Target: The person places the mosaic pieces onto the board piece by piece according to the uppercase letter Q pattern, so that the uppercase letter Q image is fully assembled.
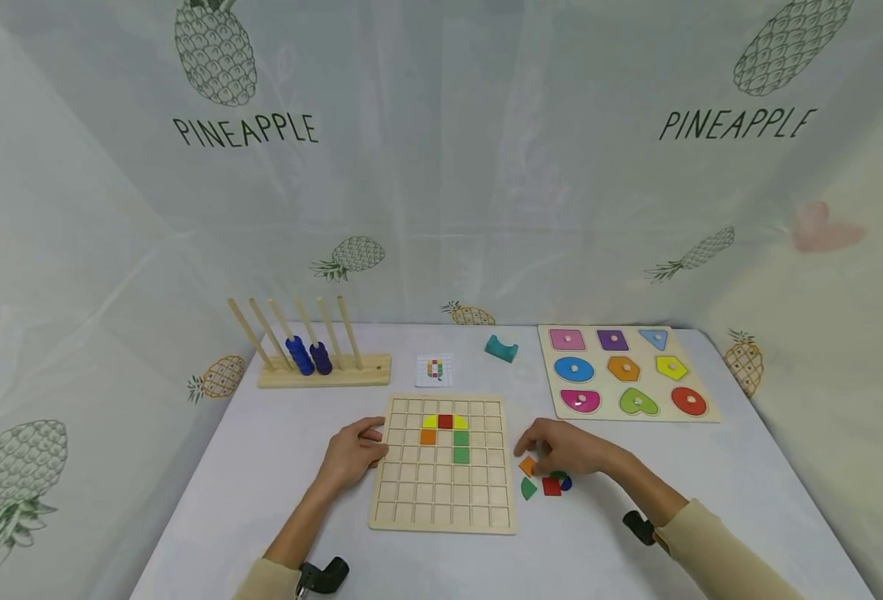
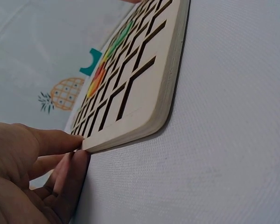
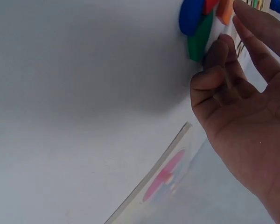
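A square wooden grid board [image 1: 403, 492] lies on the table with yellow, red, orange and green pieces in an arch in its upper cells. My left hand [image 1: 354, 454] pinches the board's left edge; the left wrist view shows digits of this hand [image 2: 23, 168] at a corner. Right of the board, my right hand [image 1: 561, 446] hovers low over loose pieces, fingers partly bent. An orange piece [image 1: 527, 467] lies by its fingertips, next to a green quarter-round piece [image 1: 529, 488], a red square [image 1: 551, 487] and a blue round piece [image 1: 566, 483]. Another green piece [image 3: 200, 39] is partly covered by the hand.
A peg stand [image 1: 324, 377] with blue and purple rings stands at the back left. Near it lies a pattern card [image 1: 434, 371]. A teal curved block [image 1: 501, 348] sits at the back, and a shape puzzle board [image 1: 594, 335] at the back right.
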Demonstrator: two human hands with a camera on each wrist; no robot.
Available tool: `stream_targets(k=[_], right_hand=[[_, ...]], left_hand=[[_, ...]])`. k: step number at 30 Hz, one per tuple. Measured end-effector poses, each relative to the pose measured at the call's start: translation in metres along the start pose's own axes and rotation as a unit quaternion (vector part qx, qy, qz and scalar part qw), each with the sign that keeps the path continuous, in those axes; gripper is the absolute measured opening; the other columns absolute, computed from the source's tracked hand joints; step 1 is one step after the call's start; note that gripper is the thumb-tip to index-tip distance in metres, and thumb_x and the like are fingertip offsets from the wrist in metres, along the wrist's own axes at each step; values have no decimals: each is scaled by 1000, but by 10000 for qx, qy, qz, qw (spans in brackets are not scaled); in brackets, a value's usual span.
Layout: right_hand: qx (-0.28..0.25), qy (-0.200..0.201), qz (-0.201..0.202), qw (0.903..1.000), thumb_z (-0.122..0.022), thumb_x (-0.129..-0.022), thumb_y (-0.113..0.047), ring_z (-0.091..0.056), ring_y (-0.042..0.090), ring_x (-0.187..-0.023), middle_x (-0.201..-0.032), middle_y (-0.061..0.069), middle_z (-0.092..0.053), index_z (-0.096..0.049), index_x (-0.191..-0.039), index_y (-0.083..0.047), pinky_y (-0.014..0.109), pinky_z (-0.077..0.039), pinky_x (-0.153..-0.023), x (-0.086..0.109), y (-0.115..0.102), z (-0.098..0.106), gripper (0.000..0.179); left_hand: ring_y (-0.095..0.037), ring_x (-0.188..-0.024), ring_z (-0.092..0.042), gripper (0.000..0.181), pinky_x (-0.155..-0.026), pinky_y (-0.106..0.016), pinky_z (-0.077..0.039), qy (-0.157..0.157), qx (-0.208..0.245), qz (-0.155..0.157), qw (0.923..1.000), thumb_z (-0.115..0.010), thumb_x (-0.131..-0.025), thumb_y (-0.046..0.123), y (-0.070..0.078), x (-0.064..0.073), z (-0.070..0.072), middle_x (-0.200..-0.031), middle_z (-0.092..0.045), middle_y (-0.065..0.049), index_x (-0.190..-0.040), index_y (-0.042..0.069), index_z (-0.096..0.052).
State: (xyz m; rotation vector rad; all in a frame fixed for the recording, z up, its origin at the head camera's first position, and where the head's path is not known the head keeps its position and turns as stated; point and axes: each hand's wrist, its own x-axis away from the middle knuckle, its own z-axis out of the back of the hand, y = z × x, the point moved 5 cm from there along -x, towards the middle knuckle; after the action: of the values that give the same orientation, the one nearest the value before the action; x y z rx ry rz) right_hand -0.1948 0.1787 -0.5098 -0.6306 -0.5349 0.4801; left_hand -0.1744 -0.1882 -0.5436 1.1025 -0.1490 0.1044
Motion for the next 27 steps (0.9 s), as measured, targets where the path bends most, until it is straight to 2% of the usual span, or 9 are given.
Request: stream_targets(k=[7, 15, 27], right_hand=[[251, 148, 92, 9995, -80, -85, -11, -51, 18, -93, -103, -2, -57, -75, -101, -24, 24, -53, -68, 2, 0, -6, 21], [284, 247, 30, 9993, -80, -84, -11, -51, 18, -93, -97, -4, -56, -72, -97, -23, 25, -53, -70, 1, -3, -7, 19], [172, 420, -8, 9990, -79, -86, -12, -54, 17, -87, -91, -2, -59, -67, -101, -20, 25, -52, -66, 5, -4, -10, 21]], left_hand=[[-16, -88, -70, 51, -64, -28, -60, 27, -34, -26, 10000, -74, -85, 5, 0, 1, -1, -104, -67, -8, -135, 4, -62], [-16, -88, -69, 50, -63, -26, -60, 78, -56, -52, 9999, -74, -85, 6, -2, -1, -1, -103, -66, -8, -134, 4, -63], [-16, -90, -69, 50, -63, -24, -59, 192, -211, -151, 9995, -74, -85, 7, 0, 2, -1, -103, -66, -7, -134, 4, -63]])
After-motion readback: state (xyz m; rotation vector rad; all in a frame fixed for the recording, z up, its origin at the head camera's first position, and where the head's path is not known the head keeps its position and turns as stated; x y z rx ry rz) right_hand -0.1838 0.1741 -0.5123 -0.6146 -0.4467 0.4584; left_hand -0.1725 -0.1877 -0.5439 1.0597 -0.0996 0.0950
